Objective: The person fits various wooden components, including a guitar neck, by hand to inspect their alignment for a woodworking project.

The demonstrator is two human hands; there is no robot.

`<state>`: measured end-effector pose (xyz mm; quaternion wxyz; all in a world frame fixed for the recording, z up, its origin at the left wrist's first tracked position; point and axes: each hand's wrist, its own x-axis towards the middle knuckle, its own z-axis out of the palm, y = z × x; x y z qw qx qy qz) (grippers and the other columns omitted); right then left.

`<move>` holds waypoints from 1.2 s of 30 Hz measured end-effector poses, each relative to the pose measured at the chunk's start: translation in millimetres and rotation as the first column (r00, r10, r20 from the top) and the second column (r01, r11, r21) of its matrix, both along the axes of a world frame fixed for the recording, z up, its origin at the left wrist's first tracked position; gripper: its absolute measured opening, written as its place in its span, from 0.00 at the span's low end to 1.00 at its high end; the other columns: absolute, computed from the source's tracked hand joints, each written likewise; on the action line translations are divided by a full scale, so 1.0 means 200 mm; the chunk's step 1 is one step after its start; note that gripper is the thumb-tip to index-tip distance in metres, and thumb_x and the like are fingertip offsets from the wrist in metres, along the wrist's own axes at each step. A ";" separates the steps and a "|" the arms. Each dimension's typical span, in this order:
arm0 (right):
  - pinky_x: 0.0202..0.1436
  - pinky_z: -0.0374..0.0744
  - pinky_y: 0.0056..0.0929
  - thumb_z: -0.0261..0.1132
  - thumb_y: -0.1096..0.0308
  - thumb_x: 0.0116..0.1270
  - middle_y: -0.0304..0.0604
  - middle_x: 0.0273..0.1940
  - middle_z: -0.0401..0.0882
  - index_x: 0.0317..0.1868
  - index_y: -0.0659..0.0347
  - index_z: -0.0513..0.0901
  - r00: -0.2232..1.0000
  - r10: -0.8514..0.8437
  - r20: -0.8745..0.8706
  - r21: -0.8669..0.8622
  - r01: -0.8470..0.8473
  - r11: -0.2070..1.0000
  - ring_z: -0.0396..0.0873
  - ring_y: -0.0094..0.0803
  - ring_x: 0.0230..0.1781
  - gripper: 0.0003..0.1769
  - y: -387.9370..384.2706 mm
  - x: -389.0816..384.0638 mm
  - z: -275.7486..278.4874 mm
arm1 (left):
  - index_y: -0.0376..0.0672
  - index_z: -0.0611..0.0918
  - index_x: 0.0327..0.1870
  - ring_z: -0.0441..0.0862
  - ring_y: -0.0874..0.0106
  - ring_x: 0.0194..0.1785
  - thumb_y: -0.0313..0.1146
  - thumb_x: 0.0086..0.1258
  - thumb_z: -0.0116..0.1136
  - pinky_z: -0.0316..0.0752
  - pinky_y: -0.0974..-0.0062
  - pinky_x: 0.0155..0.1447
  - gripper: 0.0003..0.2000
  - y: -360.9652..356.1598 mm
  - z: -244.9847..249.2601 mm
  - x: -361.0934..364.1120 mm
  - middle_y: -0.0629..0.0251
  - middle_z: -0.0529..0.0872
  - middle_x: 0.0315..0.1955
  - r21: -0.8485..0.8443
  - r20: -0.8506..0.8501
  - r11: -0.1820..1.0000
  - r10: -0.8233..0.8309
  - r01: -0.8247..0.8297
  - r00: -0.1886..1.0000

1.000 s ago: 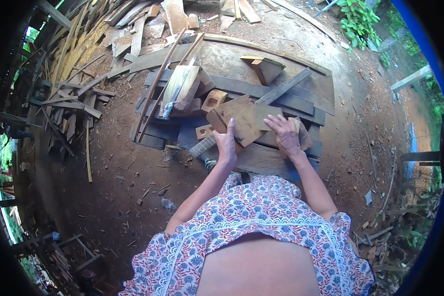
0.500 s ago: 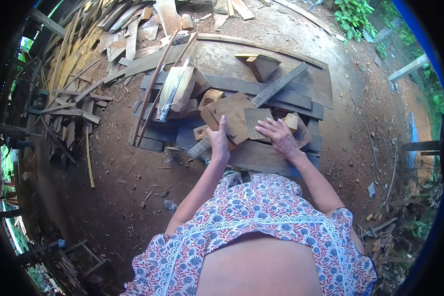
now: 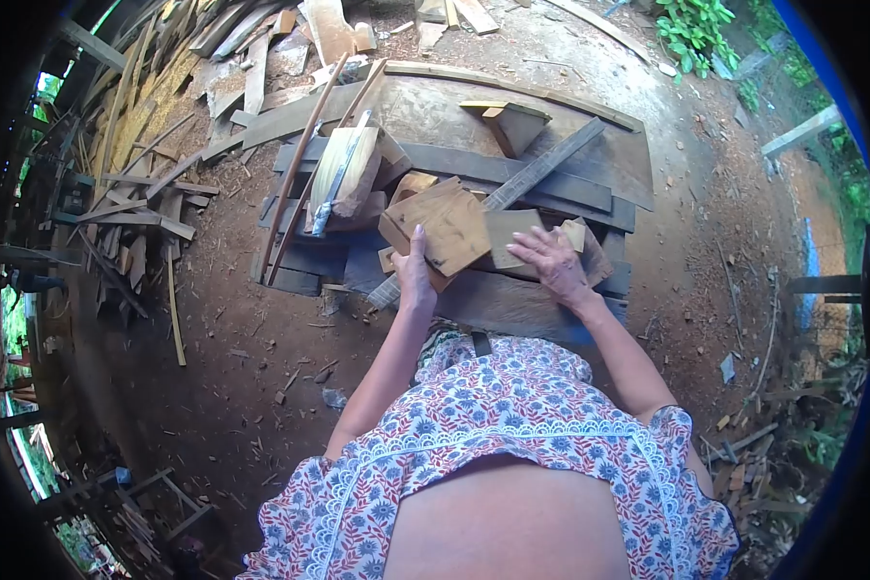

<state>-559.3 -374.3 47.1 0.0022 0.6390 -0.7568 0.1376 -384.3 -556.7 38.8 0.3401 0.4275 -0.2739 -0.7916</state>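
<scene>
My left hand grips the lower left edge of a brown, angular wooden block, thumb on its upper face. The block is tilted, with a dark knot near its lower edge. My right hand is beside it, palm down, fingers spread over a flat grey-brown rectangular piece. That piece borders the block's right edge; its material cannot be made out. A pale wood block shows just behind my right hand. Beneath the held block runs a long grey board, set diagonally.
Dark planks form a low work surface. On it stand a pale wood chunk with a metal strip and a wedge-shaped block. Two thin brown rods lean at left. Scrap wood covers the ground beyond.
The wooden block has shifted slightly left with my left hand, and its face looks brighter. My right hand has moved a little right, its fingers more spread; the rectangular piece has shifted slightly right.
</scene>
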 end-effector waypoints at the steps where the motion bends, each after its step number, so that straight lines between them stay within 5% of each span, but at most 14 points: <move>1: 0.71 0.61 0.50 0.53 0.77 0.64 0.32 0.63 0.74 0.60 0.41 0.77 1.000 0.009 0.000 0.004 -0.009 1.000 0.71 0.39 0.64 0.27 0.05 -0.05 0.00 | 0.33 0.63 0.61 0.83 0.59 0.48 0.41 0.70 0.57 0.85 0.60 0.45 0.27 -0.02 -0.01 0.02 0.47 0.77 0.50 -0.043 0.060 0.998 0.050 -0.048 0.997; 3: 0.71 0.60 0.50 0.52 0.79 0.63 0.32 0.64 0.73 0.61 0.41 0.76 0.972 -0.234 -0.019 0.016 0.235 0.972 0.70 0.38 0.66 0.29 0.18 -0.15 0.01 | 0.33 0.63 0.61 0.83 0.58 0.48 0.41 0.70 0.57 0.85 0.59 0.44 0.27 -0.09 -0.03 0.09 0.47 0.76 0.50 -0.024 0.009 1.000 0.014 -0.013 1.000; 9: 0.72 0.58 0.48 0.51 0.83 0.60 0.33 0.64 0.73 0.64 0.43 0.74 0.855 -0.507 0.108 -0.027 0.512 0.858 0.69 0.37 0.66 0.33 0.49 -0.25 0.09 | 0.31 0.63 0.62 0.81 0.55 0.51 0.42 0.70 0.57 0.84 0.52 0.47 0.28 -0.27 0.04 -0.02 0.50 0.77 0.51 0.017 -0.109 0.999 -0.033 0.035 0.994; 12: 0.73 0.57 0.48 0.50 0.84 0.60 0.32 0.64 0.73 0.64 0.44 0.74 0.810 -0.564 0.161 -0.040 0.577 0.816 0.69 0.36 0.66 0.33 0.56 -0.19 0.11 | 0.31 0.65 0.62 0.80 0.58 0.53 0.42 0.69 0.58 0.81 0.56 0.51 0.28 -0.41 -0.22 -0.33 0.51 0.77 0.53 0.106 -0.147 0.987 0.132 -0.118 0.980; 14: 0.73 0.57 0.48 0.50 0.84 0.60 0.33 0.64 0.73 0.64 0.44 0.74 0.791 -0.583 0.187 -0.037 0.599 0.800 0.69 0.35 0.66 0.33 0.58 -0.13 0.12 | 0.32 0.65 0.62 0.80 0.62 0.53 0.42 0.69 0.60 0.79 0.63 0.55 0.29 -0.47 -0.35 -0.53 0.50 0.75 0.56 0.021 -0.121 0.988 0.156 -0.155 0.980; 15: 0.73 0.57 0.48 0.50 0.84 0.60 0.33 0.64 0.73 0.63 0.44 0.74 0.774 -0.596 0.213 -0.037 0.616 0.787 0.69 0.34 0.66 0.33 0.59 -0.11 0.12 | 0.31 0.58 0.64 0.79 0.64 0.54 0.43 0.67 0.61 0.77 0.70 0.59 0.34 -0.53 -0.50 -0.61 0.48 0.72 0.59 -0.004 -0.139 0.992 0.124 -0.126 0.983; 19: 0.72 0.57 0.49 0.50 0.83 0.61 0.33 0.63 0.73 0.64 0.46 0.74 0.727 -0.647 0.230 -0.018 0.668 0.744 0.69 0.32 0.66 0.32 0.71 -0.03 0.11 | 0.31 0.48 0.64 0.77 0.61 0.55 0.46 0.65 0.63 0.79 0.67 0.57 0.41 -0.52 -0.57 -0.80 0.47 0.71 0.58 0.179 -0.053 0.955 0.251 -0.238 0.966; 23: 0.72 0.57 0.50 0.49 0.82 0.62 0.34 0.63 0.74 0.63 0.46 0.74 0.672 -0.689 0.273 0.001 0.716 0.698 0.69 0.32 0.66 0.31 0.88 0.00 0.04 | 0.31 0.53 0.63 0.78 0.59 0.55 0.45 0.66 0.63 0.80 0.65 0.55 0.38 -0.50 -0.67 -0.79 0.46 0.70 0.59 0.063 0.077 0.976 0.205 -0.210 0.976; 26: 0.71 0.60 0.46 0.47 0.83 0.60 0.39 0.63 0.74 0.64 0.50 0.74 0.635 -0.724 0.269 0.035 0.745 0.667 0.70 0.35 0.65 0.31 0.95 0.03 0.01 | 0.33 0.57 0.63 0.76 0.58 0.58 0.45 0.65 0.63 0.77 0.59 0.58 0.36 -0.49 -0.55 -0.67 0.45 0.67 0.61 0.091 0.048 0.995 0.040 -0.044 0.998; 29: 0.72 0.57 0.50 0.48 0.82 0.62 0.35 0.63 0.74 0.63 0.48 0.74 0.610 -0.721 0.329 0.028 0.757 0.653 0.70 0.32 0.66 0.31 0.94 0.03 0.00 | 0.36 0.55 0.70 0.58 0.47 0.70 0.48 0.66 0.60 0.52 0.45 0.70 0.39 -0.45 -0.36 -0.46 0.47 0.62 0.67 0.013 0.354 0.983 -0.178 0.185 0.918; 31: 0.72 0.57 0.50 0.48 0.82 0.62 0.35 0.63 0.74 0.64 0.48 0.74 0.603 -0.718 0.347 0.043 0.754 0.655 0.70 0.32 0.66 0.30 0.89 0.02 0.01 | 0.34 0.52 0.71 0.66 0.56 0.66 0.49 0.66 0.60 0.60 0.52 0.67 0.42 -0.41 -0.28 -0.26 0.46 0.65 0.64 -0.225 0.413 0.930 -0.179 0.290 0.893; 32: 0.72 0.57 0.50 0.48 0.82 0.62 0.35 0.63 0.74 0.64 0.48 0.74 0.604 -0.717 0.348 0.045 0.753 0.657 0.70 0.32 0.66 0.30 0.87 0.01 0.01 | 0.33 0.63 0.68 0.76 0.64 0.56 0.44 0.66 0.61 0.71 0.70 0.57 0.34 -0.40 -0.26 -0.16 0.47 0.76 0.55 -0.347 0.531 0.889 -0.077 0.299 0.844; 34: 0.72 0.57 0.50 0.48 0.82 0.62 0.36 0.63 0.73 0.64 0.48 0.74 0.643 -0.684 0.346 0.031 0.720 0.693 0.70 0.33 0.66 0.30 0.81 -0.03 0.00 | 0.32 0.70 0.63 0.80 0.64 0.51 0.44 0.67 0.60 0.73 0.69 0.56 0.29 -0.36 -0.18 0.04 0.49 0.81 0.49 -0.445 0.540 0.815 -0.087 0.371 0.837; 36: 0.72 0.57 0.50 0.48 0.82 0.62 0.36 0.64 0.73 0.64 0.48 0.73 0.658 -0.670 0.343 0.030 0.705 0.708 0.70 0.33 0.66 0.31 0.73 -0.06 0.01 | 0.32 0.73 0.59 0.80 0.57 0.53 0.46 0.66 0.60 0.74 0.65 0.56 0.27 -0.38 -0.38 0.26 0.46 0.81 0.51 -0.475 0.787 0.657 0.019 0.586 0.616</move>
